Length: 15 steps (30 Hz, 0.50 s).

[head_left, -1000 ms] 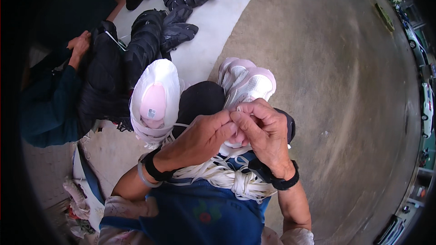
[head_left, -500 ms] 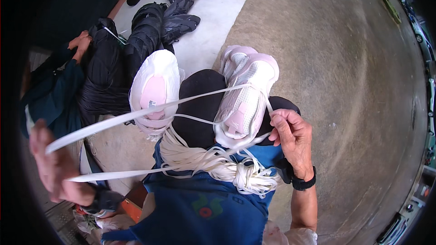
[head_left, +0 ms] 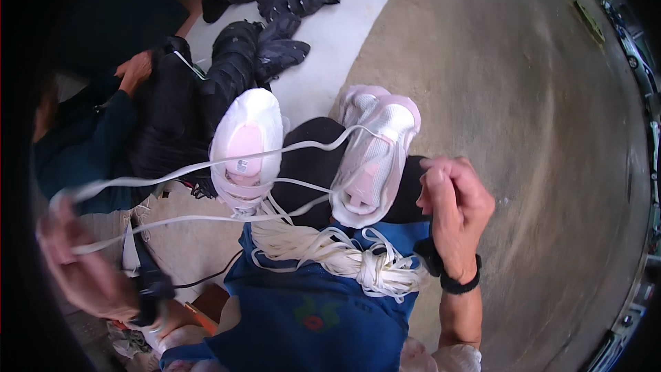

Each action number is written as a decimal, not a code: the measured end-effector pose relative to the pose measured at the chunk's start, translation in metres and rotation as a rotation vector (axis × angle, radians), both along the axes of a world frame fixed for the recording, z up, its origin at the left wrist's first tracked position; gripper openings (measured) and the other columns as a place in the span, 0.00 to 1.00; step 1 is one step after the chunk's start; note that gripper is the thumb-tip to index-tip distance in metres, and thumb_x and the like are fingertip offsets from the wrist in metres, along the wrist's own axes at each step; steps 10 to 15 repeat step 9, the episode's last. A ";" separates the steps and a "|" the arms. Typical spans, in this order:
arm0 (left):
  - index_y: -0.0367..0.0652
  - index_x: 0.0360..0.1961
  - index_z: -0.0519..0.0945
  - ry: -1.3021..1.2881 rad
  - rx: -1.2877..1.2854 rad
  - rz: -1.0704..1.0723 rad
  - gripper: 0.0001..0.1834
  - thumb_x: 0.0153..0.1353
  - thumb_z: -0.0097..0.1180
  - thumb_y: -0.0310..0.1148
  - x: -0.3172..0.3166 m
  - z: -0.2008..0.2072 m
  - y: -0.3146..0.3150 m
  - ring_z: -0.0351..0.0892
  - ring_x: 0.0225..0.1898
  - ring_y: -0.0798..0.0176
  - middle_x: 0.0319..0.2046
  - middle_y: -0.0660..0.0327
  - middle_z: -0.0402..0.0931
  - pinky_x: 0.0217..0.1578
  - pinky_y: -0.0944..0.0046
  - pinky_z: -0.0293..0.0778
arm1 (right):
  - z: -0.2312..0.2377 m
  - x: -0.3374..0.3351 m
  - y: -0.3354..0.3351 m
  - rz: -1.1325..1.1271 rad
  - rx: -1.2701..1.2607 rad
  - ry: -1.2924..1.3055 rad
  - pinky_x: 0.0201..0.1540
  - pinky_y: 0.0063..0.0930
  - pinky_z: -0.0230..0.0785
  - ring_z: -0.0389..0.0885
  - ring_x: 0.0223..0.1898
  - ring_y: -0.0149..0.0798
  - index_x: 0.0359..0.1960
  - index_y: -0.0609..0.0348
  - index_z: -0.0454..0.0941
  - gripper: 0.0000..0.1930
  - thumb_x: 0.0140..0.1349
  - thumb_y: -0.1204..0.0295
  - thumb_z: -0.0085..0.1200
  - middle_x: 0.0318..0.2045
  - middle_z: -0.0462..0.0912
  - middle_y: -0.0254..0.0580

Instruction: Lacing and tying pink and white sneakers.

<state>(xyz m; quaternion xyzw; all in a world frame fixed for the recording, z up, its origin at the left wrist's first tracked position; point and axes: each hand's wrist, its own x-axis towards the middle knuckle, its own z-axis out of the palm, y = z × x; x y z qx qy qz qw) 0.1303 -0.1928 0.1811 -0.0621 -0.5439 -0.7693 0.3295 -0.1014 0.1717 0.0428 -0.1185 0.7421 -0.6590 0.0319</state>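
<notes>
A white and pink shoe upper [head_left: 375,158] lies across my black-clad knees, with another upper partly behind it. White shoelace [head_left: 303,145] runs from this upper to my left hand [head_left: 86,262], which is blurred at the far left with the lace held around its fingers. The strands hang in loose waves. My right hand [head_left: 458,196] is raised just right of the upper, fingers curled in, with no lace seen coming from it. Left of the knees stands a stack of white and pink uppers [head_left: 248,131]. A knotted bundle of white laces [head_left: 379,269] rests on my blue apron [head_left: 275,324].
Black shoe uppers [head_left: 234,48] lie in rows on a white sheet [head_left: 365,0] ahead. At the left, another person's hands [head_left: 135,69] are by a dark pile [head_left: 165,117]. Concrete floor [head_left: 551,165] extends to the right, with parked vehicles along its far edge.
The lace has gone from taut to slack and no longer runs to my right hand, which has moved slightly up and right. My left hand has shifted a little further left.
</notes>
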 end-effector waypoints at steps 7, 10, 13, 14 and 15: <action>0.36 0.39 0.73 -0.586 -0.526 -0.236 0.10 0.70 0.44 0.32 -0.154 -0.092 0.158 0.71 0.26 0.70 0.24 0.62 0.73 0.30 0.69 0.70 | 0.032 0.016 -0.023 0.094 -0.005 0.406 0.37 0.26 0.69 0.77 0.34 0.38 0.42 0.65 0.82 0.13 0.52 0.80 0.62 0.35 0.80 0.46; 0.37 0.43 0.73 -0.534 -0.612 -0.278 0.11 0.69 0.45 0.34 -0.157 -0.105 0.159 0.72 0.26 0.62 0.25 0.61 0.74 0.31 0.66 0.70 | 0.034 0.017 -0.025 0.113 0.042 0.368 0.41 0.27 0.69 0.77 0.38 0.41 0.47 0.64 0.80 0.18 0.52 0.78 0.63 0.39 0.79 0.48; 0.37 0.43 0.73 -0.534 -0.612 -0.278 0.11 0.69 0.45 0.34 -0.157 -0.105 0.159 0.72 0.26 0.62 0.25 0.61 0.74 0.31 0.66 0.70 | 0.034 0.017 -0.025 0.113 0.042 0.368 0.41 0.27 0.69 0.77 0.38 0.41 0.47 0.64 0.80 0.18 0.52 0.78 0.63 0.39 0.79 0.48; 0.37 0.43 0.73 -0.534 -0.612 -0.278 0.11 0.69 0.45 0.34 -0.157 -0.105 0.159 0.72 0.26 0.62 0.25 0.61 0.74 0.31 0.66 0.70 | 0.034 0.017 -0.025 0.113 0.042 0.368 0.41 0.27 0.69 0.77 0.38 0.41 0.47 0.64 0.80 0.18 0.52 0.78 0.63 0.39 0.79 0.48; 0.37 0.43 0.73 -0.534 -0.612 -0.278 0.11 0.69 0.45 0.34 -0.157 -0.105 0.159 0.72 0.26 0.62 0.25 0.61 0.74 0.31 0.66 0.70 | 0.034 0.017 -0.025 0.113 0.042 0.368 0.41 0.27 0.69 0.77 0.38 0.41 0.47 0.64 0.80 0.18 0.52 0.78 0.63 0.39 0.79 0.48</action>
